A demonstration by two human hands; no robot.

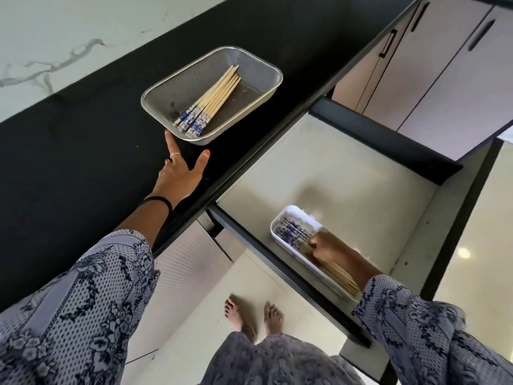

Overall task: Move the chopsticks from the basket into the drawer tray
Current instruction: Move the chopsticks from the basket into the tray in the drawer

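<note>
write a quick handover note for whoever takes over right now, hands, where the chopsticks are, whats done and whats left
Left hand: open, fingers spread over the black counter, index fingertip near the corner of the basket, holding nothing.
Right hand: down in the white tray in the open drawer, on a bundle of chopsticks; whether it grips them cannot be told.
Done: some chopsticks already lie in the tray.
Left: a bunch of chopsticks lies in the basket, blue patterned ends toward the person. Move them into the tray too.
</note>
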